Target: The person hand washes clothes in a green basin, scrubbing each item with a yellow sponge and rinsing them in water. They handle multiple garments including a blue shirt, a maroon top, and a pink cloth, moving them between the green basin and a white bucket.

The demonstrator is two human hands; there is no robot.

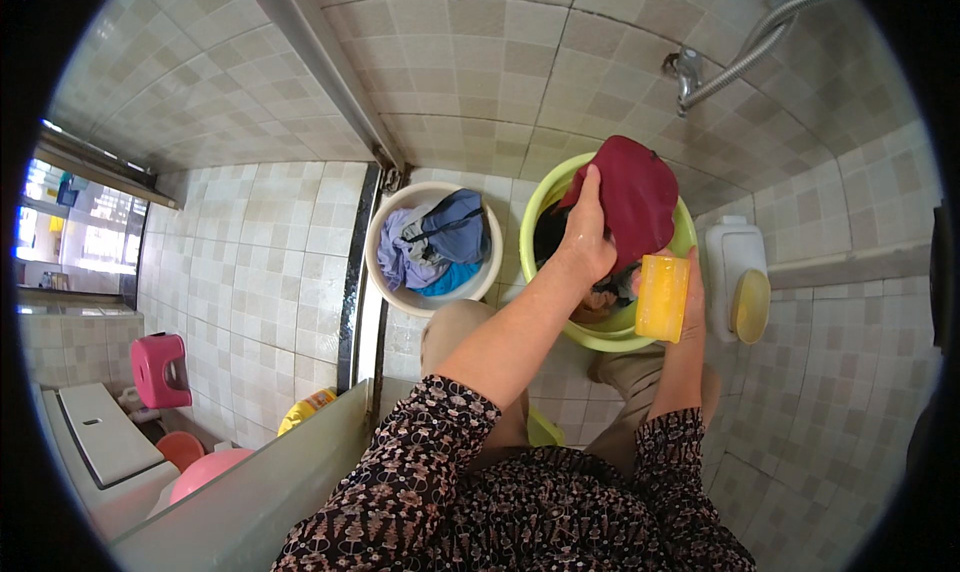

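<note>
My left hand point(589, 234) grips a dark red cloth point(637, 193), thumb lying on top of it. The cloth is raised over the far part of a yellow-green plastic basin point(529, 230). A translucent yellow bar of soap point(663, 298) is in my right hand point(694, 294), near the cloth's lower edge. Whether soap and cloth touch, I cannot tell. Under my hands the basin holds dark garments point(551, 230) and a brown cloth point(596, 305). Cloth and forearm hide part of the basin's contents.
A white basin point(375, 275) of blue and lilac clothes point(431, 242) stands left. Right are a white plastic container point(736, 245) and a soap dish point(751, 305). A shower hose point(757, 50) hangs above. Nearby are a glass panel point(277, 489), a yellow bottle point(306, 410) and a pink stool point(155, 369).
</note>
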